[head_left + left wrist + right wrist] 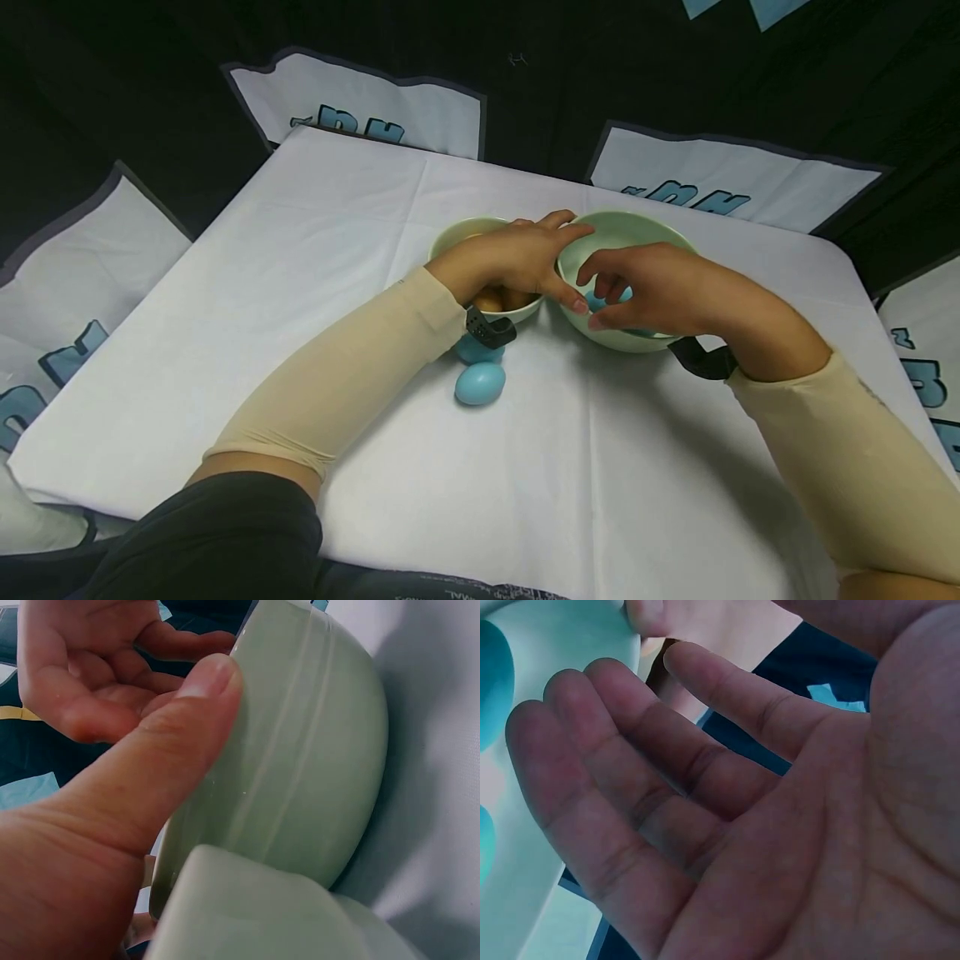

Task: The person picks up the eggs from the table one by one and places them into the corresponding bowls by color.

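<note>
My left hand (525, 254) reaches across the left bowl, its spread thumb and index finger touching the rim of the right pale green bowl (622, 229). In the left wrist view the thumb lies against that bowl's outer wall (300, 750). Over the right bowl hovers my right hand (660, 283), fingers loosely bent, with nothing in the palm in the right wrist view. Blue eggs (493, 686) lie inside this bowl, partly hidden by the hand. Brown eggs (489, 300) sit in the left pale green bowl (448, 239), partly covered by my left hand.
Two blue eggs lie on the white tablecloth below the left bowl: a near one (480, 383) and another (478, 350) partly hidden by the black wrist strap (491, 329). A black curtain with white printed panels (360, 96) hangs behind the table.
</note>
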Motion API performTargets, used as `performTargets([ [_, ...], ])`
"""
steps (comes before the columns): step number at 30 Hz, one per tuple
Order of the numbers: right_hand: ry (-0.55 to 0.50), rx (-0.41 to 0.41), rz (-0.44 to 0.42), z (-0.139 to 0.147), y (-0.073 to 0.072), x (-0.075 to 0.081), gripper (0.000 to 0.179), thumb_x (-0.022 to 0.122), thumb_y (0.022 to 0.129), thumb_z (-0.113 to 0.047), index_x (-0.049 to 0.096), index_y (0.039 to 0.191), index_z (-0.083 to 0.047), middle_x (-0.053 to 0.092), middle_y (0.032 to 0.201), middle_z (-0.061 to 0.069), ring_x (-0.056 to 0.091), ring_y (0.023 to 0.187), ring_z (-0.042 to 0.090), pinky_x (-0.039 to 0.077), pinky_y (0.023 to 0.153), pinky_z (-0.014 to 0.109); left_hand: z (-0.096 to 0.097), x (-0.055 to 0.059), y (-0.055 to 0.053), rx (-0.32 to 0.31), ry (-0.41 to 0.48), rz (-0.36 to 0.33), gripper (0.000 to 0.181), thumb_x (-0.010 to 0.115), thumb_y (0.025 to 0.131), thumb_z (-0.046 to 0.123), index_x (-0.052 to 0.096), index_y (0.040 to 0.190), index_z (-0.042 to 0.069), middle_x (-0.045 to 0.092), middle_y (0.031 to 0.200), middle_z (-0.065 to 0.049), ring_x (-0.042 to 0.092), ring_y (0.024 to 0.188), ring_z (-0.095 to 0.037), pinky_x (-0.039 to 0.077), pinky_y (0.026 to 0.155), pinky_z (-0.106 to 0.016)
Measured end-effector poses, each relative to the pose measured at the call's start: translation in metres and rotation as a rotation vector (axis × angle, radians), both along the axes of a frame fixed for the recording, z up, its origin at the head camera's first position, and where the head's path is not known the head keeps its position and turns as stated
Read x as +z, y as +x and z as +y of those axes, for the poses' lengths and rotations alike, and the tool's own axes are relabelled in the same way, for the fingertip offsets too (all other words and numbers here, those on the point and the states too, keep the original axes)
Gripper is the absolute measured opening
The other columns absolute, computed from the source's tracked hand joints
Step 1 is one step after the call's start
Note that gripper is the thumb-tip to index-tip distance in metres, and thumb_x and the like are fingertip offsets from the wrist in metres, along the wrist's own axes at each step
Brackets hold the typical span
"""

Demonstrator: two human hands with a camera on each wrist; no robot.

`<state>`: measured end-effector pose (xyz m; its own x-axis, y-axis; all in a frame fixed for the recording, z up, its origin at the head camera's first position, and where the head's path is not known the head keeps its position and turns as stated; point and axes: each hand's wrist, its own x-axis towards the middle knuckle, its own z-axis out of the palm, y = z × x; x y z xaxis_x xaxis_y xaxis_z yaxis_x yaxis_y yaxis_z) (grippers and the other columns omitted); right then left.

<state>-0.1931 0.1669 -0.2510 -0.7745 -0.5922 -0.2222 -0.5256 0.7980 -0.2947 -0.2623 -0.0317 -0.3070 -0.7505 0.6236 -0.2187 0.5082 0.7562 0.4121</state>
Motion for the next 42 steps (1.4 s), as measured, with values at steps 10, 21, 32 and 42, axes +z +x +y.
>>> performTargets([
  [10,0.004,0.021,-0.005,-0.007,0.004,-0.001,0.032,0.076,0.084,-0.033,0.063,0.113,-0.031,0.065,0.096,-0.010,0.061,0.094,0.013,0.049,0.079,0.033,0.001,0.000,-0.001,0.000,-0.010,0.010,0.114,0.062,0.062,0.086,0.011,0.154,0.043,0.000,0.162,0.012,0.031,0.137,-0.030,0.033,0.107,-0.050],
  [21,-0.022,0.055,0.009,-0.009,0.006,-0.001,0.033,0.078,0.083,-0.030,0.063,0.112,-0.027,0.066,0.097,-0.009,0.061,0.092,0.011,0.049,0.081,0.034,0.002,0.000,-0.001,0.009,-0.003,0.005,0.113,0.064,0.062,0.084,0.013,0.154,0.044,0.001,0.162,0.013,0.031,0.137,-0.032,0.032,0.107,-0.051],
  [32,-0.031,0.058,0.013,-0.007,0.009,-0.002,0.034,0.079,0.082,-0.030,0.063,0.112,-0.026,0.066,0.096,-0.007,0.061,0.092,0.011,0.049,0.082,0.035,0.004,0.002,0.000,0.013,-0.003,-0.016,0.110,0.065,0.064,0.083,0.011,0.153,0.047,0.001,0.161,0.015,0.029,0.138,-0.029,0.034,0.105,-0.048],
  [42,-0.037,0.120,0.030,-0.015,0.021,-0.002,0.035,0.080,0.080,-0.030,0.062,0.110,-0.024,0.061,0.082,-0.009,0.055,0.080,0.009,0.045,0.076,0.030,0.007,-0.001,-0.003,0.023,-0.010,0.023,0.096,0.067,0.077,0.060,0.011,0.154,0.044,0.001,0.162,0.013,0.031,0.136,-0.031,0.033,0.106,-0.047],
])
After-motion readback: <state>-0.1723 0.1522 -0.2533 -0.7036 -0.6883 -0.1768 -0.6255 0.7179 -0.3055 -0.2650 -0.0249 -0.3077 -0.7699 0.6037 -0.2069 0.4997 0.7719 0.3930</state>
